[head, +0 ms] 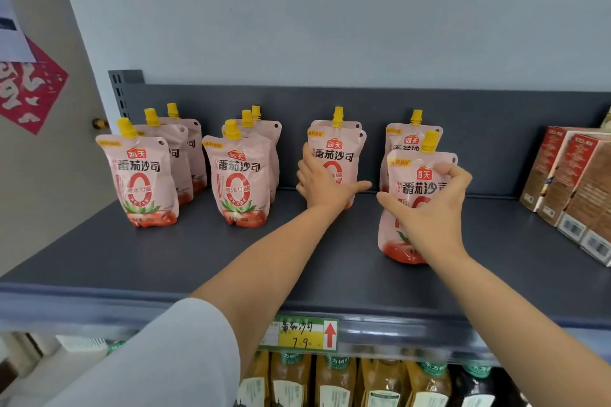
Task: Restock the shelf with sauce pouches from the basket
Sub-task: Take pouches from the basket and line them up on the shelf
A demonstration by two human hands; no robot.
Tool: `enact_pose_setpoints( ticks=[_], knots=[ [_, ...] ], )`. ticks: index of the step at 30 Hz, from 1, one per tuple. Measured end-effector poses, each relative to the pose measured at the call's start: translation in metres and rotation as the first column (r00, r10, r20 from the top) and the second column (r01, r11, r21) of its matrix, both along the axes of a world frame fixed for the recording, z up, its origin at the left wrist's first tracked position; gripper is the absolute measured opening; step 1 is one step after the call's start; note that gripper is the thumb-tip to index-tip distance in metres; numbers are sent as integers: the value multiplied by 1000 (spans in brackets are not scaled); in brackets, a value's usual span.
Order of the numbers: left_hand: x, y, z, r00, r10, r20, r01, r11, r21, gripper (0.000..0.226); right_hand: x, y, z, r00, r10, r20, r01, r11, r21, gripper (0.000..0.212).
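Standing up on the dark shelf (99, 251) are four rows of pink sauce pouches with yellow caps. At the far left, the first row (142, 182) has three pouches, one behind the other. Next comes the second row (239, 185), also about three deep. These two rows look steady, and no hand is near them.

The left hand (322, 183) is on the third row (335, 155). Its fingers are spread and lie flat on the left side of the front pouch, with the thumb pointing right along the bottom. It is pressing or steadying, not wrapped tight. These pouches are soft and tall, so a hard push could tip the front one back into the one behind it, or knock both to the right.

The right hand (429, 205) has hold of the new pouch (418, 195), curled around its front, thumb on the left side and fingers over the top right corner. The pouch is at the near end of the fourth row, in front of another pouch (410, 139). I cannot tell if its bottom sits flat on the shelf yet. If the hand lets go too soon, it may flop forward, and it could fall off the near edge. If it goes back too fast, it may bump the one behind.

At the far right, brown boxes (572, 182) sit well apart. The basket is not in view. Below the shelf, a price tag (304, 334) hangs over some bottles (334, 380).
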State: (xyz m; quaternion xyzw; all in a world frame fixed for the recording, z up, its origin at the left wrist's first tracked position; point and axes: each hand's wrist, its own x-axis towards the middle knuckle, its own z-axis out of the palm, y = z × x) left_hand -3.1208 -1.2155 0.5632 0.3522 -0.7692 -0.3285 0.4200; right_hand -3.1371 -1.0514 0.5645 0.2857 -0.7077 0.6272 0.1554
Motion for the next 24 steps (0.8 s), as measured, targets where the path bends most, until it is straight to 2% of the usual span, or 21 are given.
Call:
enact_pose_setpoints(
  ticks=[5, 9, 11, 19, 22, 24],
  knots=[
    [7, -3, -1, 994, -106, 38, 106, 994, 11, 121, 1, 2, -4, 999, 34, -21, -34, 999, -4, 84],
    [11, -3, -7, 980, -198, -13, 198, 980, -14, 121, 6, 4, -6, 998, 66, -15, -66, 997, -29, 82],
    [11, -3, -7, 980, -200, -19, 200, 980, 0, 122, 7, 5, -7, 998, 68, -17, -69, 997, -38, 81],
    [32, 1, 4, 982, -109, 154, 100, 993, 63, 137, 11, 1, -1, 999, 42, 2, -42, 999, -28, 87],
    [56, 4, 5, 970, -85, 226, 91, 996, -14, 135, 12, -13, 2, 999, 42, -20, -43, 998, -54, 89],
    [74, 3, 4, 967, -160, 198, 192, 970, -149, 126, 17, -25, 5, 999, 33, -19, -34, 998, -54, 86]
  ],
)
